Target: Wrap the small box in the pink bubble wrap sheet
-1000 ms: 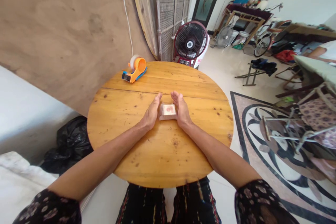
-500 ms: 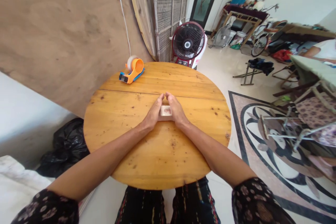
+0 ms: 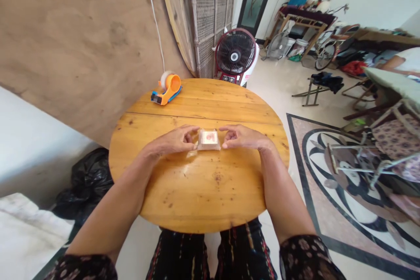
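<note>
A small pack (image 3: 209, 138) in clear wrapping, pale with a reddish picture on top, lies flat near the middle of the round wooden table (image 3: 197, 201). It looks like a wrapped deck of cards, though its kind is not certain. My left hand (image 3: 177, 139) is just left of it, thumb and fingers apart, the thumb tip close to the wrapping's edge. On the other side my right hand (image 3: 244, 136) has its fingers curved and parted from the thumb, with a small gap to the pack. Neither hand holds anything.
An orange and blue tape dispenser (image 3: 168, 89) sits at the table's far left edge. Behind the table stands a dark red fan (image 3: 235, 54). Black plastic bags (image 3: 90, 175) lie at the left, and a folding stool (image 3: 313, 92) stands to the right. Another person's arm (image 3: 393, 63) shows at far right.
My hands were pressed along the pack's two sides, fingertips meeting beyond it. They have since moved apart and turned inward, leaving the pack on the table.
</note>
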Available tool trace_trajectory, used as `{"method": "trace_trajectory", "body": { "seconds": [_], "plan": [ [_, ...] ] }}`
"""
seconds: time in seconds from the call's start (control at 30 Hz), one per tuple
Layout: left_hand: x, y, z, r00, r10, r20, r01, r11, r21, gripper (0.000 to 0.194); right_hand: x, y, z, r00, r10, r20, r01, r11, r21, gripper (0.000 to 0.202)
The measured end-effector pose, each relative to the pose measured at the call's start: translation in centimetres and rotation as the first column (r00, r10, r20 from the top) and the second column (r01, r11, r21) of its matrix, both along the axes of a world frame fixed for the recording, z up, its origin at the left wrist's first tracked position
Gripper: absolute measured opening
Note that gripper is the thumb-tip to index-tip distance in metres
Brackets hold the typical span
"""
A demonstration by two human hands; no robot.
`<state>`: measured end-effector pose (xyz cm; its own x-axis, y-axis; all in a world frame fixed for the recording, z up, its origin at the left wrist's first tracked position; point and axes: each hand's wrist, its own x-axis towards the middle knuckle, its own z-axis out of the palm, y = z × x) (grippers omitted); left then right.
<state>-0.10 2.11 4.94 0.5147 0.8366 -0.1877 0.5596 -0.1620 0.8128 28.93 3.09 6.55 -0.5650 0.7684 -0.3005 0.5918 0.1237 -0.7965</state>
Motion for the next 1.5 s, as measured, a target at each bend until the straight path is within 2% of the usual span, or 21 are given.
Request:
{"method": "trace_trajectory", "body": {
  "seconds": [0.07,0.13,0.27,0.4,0.47,0.63,0.7,0.83,0.93,1.07,1.2,1.37,1.5],
  "plan": [
    [0.4,0.0,-0.3,0.998,-0.055,0.041,0.055,0.998,0.005,0.073,-0.9,0.0,-0.1,0.995,0.082,0.055,-0.083,0.996,0.025,0.074],
    [0.7,0.0,-0.7,0.99,-0.101,0.097,0.1,0.995,0.008,0.066,-1.7,-0.1,-0.2,0.99,0.114,0.08,-0.12,0.989,0.08,0.061],
    [1.0,0.2,-1.8,0.98,-0.115,0.16,0.106,0.992,0.063,0.056,-2.9,-0.3,-0.6,0.993,0.068,0.095,-0.085,0.978,0.19,0.029],
    [1.4,0.2,-1.9,0.983,-0.098,0.152,0.083,0.991,0.107,0.049,-3.0,-0.2,-1.1,0.994,0.059,0.093,-0.08,0.967,0.242,0.027],
    [1.2,0.1,-1.7,0.985,-0.093,0.146,0.084,0.994,0.071,0.056,-2.7,-0.3,-0.9,0.994,0.06,0.094,-0.078,0.975,0.209,0.035],
    [-0.2,0.1,-0.6,0.998,0.034,0.054,-0.037,0.998,0.048,0.094,-1.4,-0.7,0.5,0.996,-0.04,0.083,0.033,0.996,0.078,0.102],
    [-0.4,0.1,-0.5,0.999,0.034,0.019,-0.035,0.998,0.052,0.097,-1.2,-0.7,0.7,0.993,-0.009,0.121,0.0,0.998,0.07,0.11],
    [-0.1,0.2,-1.0,0.999,-0.033,-0.016,0.034,0.998,0.049,0.091,-1.5,-0.3,-0.4,0.974,0.06,0.217,-0.081,0.993,0.089,0.108],
    [0.3,0.1,-1.4,0.997,-0.07,-0.019,0.072,0.995,0.071,0.079,-1.8,0.0,-1.2,0.976,0.051,0.213,-0.085,0.984,0.154,0.098],
    [0.6,-0.1,-1.4,0.988,-0.154,0.002,0.153,0.984,0.096,0.054,-2.2,-0.2,-1.1,0.976,0.075,0.202,-0.121,0.968,0.222,0.061],
    [0.9,-0.1,-1.4,0.984,-0.171,0.042,0.163,0.977,0.14,0.043,-2.6,-0.4,-1.1,0.98,0.052,0.193,-0.104,0.956,0.273,0.032],
    [1.2,-0.2,-1.5,0.988,-0.152,0.013,0.147,0.975,0.167,0.04,-2.8,-0.3,-1.7,0.986,0.061,0.156,-0.104,0.953,0.286,0.027],
    [1.2,-0.1,-1.6,0.989,-0.151,0.009,0.147,0.974,0.17,0.04,-2.9,-0.5,-1.5,0.984,0.055,0.17,-0.104,0.951,0.292,0.023]
  ]
}}
